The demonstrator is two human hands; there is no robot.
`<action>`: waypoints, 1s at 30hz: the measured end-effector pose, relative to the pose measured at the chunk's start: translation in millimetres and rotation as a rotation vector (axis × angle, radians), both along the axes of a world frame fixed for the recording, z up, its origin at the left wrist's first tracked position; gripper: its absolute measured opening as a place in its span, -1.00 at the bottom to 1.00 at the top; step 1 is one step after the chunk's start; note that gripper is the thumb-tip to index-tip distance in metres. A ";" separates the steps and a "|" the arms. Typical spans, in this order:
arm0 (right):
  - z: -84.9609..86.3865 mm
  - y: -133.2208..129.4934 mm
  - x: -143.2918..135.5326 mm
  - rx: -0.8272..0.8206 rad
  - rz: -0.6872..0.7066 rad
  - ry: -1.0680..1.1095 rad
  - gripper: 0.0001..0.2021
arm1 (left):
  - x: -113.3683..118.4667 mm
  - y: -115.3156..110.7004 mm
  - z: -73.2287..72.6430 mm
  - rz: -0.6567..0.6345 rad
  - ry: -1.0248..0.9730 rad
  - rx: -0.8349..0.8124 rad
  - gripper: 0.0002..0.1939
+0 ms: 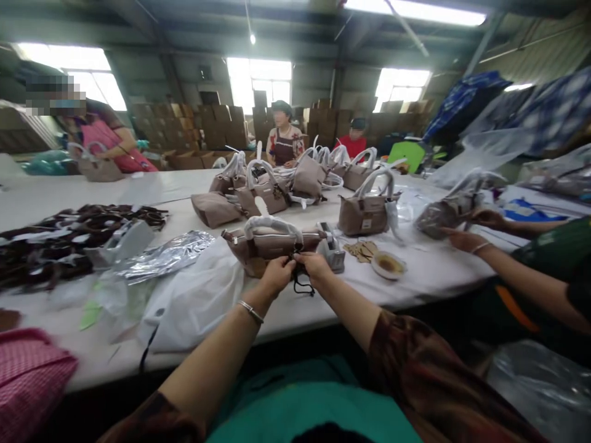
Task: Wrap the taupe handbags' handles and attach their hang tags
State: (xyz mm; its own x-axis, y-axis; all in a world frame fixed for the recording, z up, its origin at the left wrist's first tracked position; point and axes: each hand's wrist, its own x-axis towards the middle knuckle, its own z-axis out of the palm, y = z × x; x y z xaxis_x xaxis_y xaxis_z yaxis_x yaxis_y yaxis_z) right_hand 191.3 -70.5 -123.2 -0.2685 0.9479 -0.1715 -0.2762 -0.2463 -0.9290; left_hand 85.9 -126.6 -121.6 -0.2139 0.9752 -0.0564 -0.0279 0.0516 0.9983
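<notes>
A taupe handbag (265, 249) with a white-wrapped handle (272, 224) sits on the table in front of me. At its near right side, my left hand (277, 275) and my right hand (316, 269) meet with fingers pinched on a dark cord (303, 289), which hangs in a thin loop below them. The cord's upper part, by the base of the bag's handle, is small and partly covered by my fingers. Just right of the bag stands a grey tape dispenser-like object (333, 255). A white cloth or sheet bag (194, 295) lies to the left.
Several taupe handbags (263, 194) cluster further back, with another handbag (363, 215) nearer right. A small bowl (388, 266) sits beside tan pieces (360, 251). Dark straps (78, 240) are heaped left. A co-worker's hands (466, 240) handle a plastic-covered bag (436, 216) at right.
</notes>
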 end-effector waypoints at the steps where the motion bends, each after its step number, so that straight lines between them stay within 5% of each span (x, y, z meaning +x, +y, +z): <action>1: 0.4 -1.3 1.3 0.000 -0.004 0.009 -0.80 | 2.1 -0.2 -0.9 0.004 -0.014 -0.022 -0.71; 6: 2.7 5.6 1.0 -0.018 -0.032 0.026 -0.90 | 0.0 9.0 0.0 -0.020 -0.047 -0.075 -0.47; 12: -1.9 22.1 -8.5 0.040 -0.053 -0.044 -0.85 | -12.8 30.5 -2.2 0.033 0.206 -0.048 -0.51; 19: -21.0 9.8 36.4 0.437 -0.156 -0.411 -0.85 | -14.8 35.4 -6.0 0.033 0.097 -0.082 -0.50; 24: -41.1 19.2 60.4 0.788 -0.434 -0.833 -0.37 | -13.2 33.4 -3.2 0.028 0.001 -0.096 -0.50; 27: -32.7 39.3 51.6 0.898 -0.383 -0.913 -0.23 | -14.0 36.0 -2.7 0.018 -0.030 -0.121 -0.57; 30: -6.8 51.3 41.1 0.999 -0.361 -0.977 -0.30 | -14.1 30.8 5.2 0.047 -0.029 -0.146 -0.70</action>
